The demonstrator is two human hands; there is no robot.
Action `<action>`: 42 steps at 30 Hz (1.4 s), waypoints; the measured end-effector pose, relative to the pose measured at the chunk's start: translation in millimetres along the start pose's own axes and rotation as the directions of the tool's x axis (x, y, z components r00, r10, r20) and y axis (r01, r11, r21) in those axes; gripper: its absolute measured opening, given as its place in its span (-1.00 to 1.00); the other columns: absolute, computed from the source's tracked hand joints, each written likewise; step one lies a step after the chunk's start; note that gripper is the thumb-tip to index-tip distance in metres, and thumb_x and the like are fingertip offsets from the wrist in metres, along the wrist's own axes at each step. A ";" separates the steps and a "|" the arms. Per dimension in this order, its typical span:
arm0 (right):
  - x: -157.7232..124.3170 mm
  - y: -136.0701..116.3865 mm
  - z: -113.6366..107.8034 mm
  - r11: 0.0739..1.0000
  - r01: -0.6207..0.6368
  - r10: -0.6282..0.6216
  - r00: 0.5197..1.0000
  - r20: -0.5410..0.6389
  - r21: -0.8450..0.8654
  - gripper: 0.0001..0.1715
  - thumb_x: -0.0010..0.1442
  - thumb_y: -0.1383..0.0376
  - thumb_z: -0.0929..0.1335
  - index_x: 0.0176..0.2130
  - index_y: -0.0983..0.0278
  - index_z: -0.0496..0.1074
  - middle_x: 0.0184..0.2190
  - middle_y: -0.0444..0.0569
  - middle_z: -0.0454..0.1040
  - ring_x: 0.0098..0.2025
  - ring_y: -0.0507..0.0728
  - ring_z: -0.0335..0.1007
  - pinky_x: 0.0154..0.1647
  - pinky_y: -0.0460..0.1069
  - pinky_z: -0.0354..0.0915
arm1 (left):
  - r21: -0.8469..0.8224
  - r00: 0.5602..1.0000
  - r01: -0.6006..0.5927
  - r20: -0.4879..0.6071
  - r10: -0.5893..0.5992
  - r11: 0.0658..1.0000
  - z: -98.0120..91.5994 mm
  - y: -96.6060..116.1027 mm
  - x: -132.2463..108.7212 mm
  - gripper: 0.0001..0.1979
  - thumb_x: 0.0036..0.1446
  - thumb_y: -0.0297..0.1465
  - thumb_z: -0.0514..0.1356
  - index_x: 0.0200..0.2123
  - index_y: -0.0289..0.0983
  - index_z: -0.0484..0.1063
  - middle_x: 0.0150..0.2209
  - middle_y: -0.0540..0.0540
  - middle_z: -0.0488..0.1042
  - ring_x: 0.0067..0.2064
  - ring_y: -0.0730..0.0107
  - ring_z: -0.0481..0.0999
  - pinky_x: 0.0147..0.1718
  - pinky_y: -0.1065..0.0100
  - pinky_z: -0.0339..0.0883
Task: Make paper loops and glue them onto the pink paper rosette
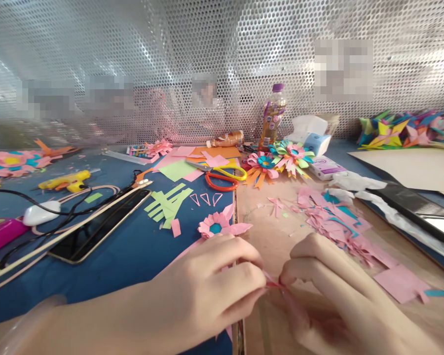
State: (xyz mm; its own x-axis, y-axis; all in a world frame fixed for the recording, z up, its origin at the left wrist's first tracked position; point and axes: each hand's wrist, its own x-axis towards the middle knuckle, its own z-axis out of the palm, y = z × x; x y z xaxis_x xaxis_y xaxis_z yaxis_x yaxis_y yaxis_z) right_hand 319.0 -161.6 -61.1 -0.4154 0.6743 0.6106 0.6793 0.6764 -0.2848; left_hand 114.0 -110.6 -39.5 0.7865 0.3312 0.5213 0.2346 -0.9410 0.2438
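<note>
Both my hands are close together over the seam of the table. My left hand [225, 281] pinches one end of a small pink paper strip [272, 284], and my right hand [325, 291] pinches its other end. Most of the strip is hidden by my fingers. Just beyond my left hand lies a pink paper flower [212, 224] with a blue centre and pointed pink pieces. Three small folded pink paper loops [205, 198] rest in a row behind it. Left of them are light green paper strips [169, 204].
Scissors with red and yellow handles [225, 175] lie on coloured paper sheets. A bottle [273, 118] stands behind finished paper flowers [290, 158]. Pink scraps [340, 222] cover the right side. On the left are a phone [101, 227], a yellow glue gun [64, 181] and cables.
</note>
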 end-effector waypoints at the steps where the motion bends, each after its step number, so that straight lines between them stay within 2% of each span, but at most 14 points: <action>1: 0.1 0.0 -0.1 1.000 0.001 -0.001 1.000 -0.002 0.002 -0.81 0.01 0.53 0.29 -0.37 0.26 0.29 -0.48 -0.09 0.27 -0.46 0.06 0.20 -0.50 -0.04 0.19 | 0.001 1.000 -0.005 0.000 0.005 1.000 -0.1 0.0 0.1 -0.91 0.14 -0.54 0.14 -0.28 -0.30 0.41 -0.28 -0.06 0.47 -0.26 0.51 0.45 -0.11 0.49 0.34; 9: 0.8 0.3 -0.3 1.000 0.004 -0.004 1.000 -0.005 -0.004 -0.80 0.02 0.52 0.28 -0.34 0.25 0.31 -0.48 -0.09 0.28 -0.46 0.06 0.20 -0.50 -0.04 0.19 | -0.006 1.000 -0.008 0.003 0.008 1.000 0.1 1.0 -0.5 -0.90 0.13 -0.55 0.15 -0.27 -0.30 0.41 -0.27 -0.06 0.47 -0.24 0.49 0.46 -0.02 0.45 0.31; 18: 0.0 2.6 0.6 0.999 0.037 -0.037 0.999 0.010 -0.018 -0.82 0.03 0.51 0.30 -0.35 0.27 0.29 -0.49 -0.10 0.26 -0.48 0.05 0.18 -0.52 -0.05 0.17 | -0.028 0.999 -0.003 0.035 0.004 1.000 0.1 0.4 -0.4 -0.90 0.13 -0.55 0.15 -0.26 -0.32 0.41 -0.25 -0.08 0.47 -0.23 0.49 0.44 -0.06 0.46 0.32; 26: 0.5 3.0 1.2 1.000 0.014 -0.014 1.000 0.013 -0.007 -0.79 0.01 0.54 0.29 -0.35 0.27 0.30 -0.47 -0.09 0.27 -0.45 0.06 0.19 -0.50 -0.05 0.18 | -0.021 1.000 -0.010 -0.004 0.010 1.000 1.5 -0.1 -2.0 -0.92 0.12 -0.56 0.16 -0.30 -0.33 0.42 -0.28 -0.09 0.46 -0.25 0.48 0.44 -0.07 0.47 0.32; 29: 0.6 2.3 0.2 1.000 0.019 -0.019 1.000 0.012 -0.001 -0.80 0.02 0.54 0.28 -0.36 0.26 0.29 -0.48 -0.09 0.27 -0.45 0.05 0.17 -0.50 -0.05 0.17 | -0.034 1.000 0.005 0.004 -0.005 0.999 1.0 0.2 -2.1 -0.92 0.13 -0.55 0.15 -0.29 -0.32 0.41 -0.27 -0.09 0.46 -0.24 0.48 0.44 -0.10 0.47 0.34; 35: 0.3 1.6 0.2 1.000 0.018 -0.018 1.000 0.021 -0.001 -0.82 0.04 0.53 0.30 -0.36 0.27 0.30 -0.48 -0.09 0.26 -0.46 0.05 0.16 -0.50 -0.05 0.16 | -0.058 0.998 0.041 0.056 -0.037 0.997 -1.6 1.2 0.0 -0.91 0.14 -0.55 0.14 -0.28 -0.32 0.41 -0.26 -0.07 0.46 -0.23 0.49 0.43 -0.02 0.44 0.30; 42: 0.1 2.5 1.2 1.000 0.007 -0.007 1.000 0.005 0.011 -0.80 0.01 0.53 0.30 -0.35 0.26 0.30 -0.47 -0.10 0.26 -0.45 0.06 0.17 -0.49 -0.05 0.16 | -0.085 0.998 0.059 0.042 -0.056 0.995 -0.1 0.8 0.2 -0.90 0.13 -0.56 0.13 -0.29 -0.33 0.42 -0.27 -0.08 0.46 -0.26 0.50 0.43 -0.07 0.45 0.33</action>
State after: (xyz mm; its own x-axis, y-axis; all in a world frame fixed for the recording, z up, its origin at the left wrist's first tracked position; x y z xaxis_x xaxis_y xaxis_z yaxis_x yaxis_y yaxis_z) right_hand 319.9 -159.5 -62.7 -0.4231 0.6708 0.6090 0.6695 0.6844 -0.2887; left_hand 114.3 -111.3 -39.1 0.7953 0.3801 0.4722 0.2313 -0.9103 0.3432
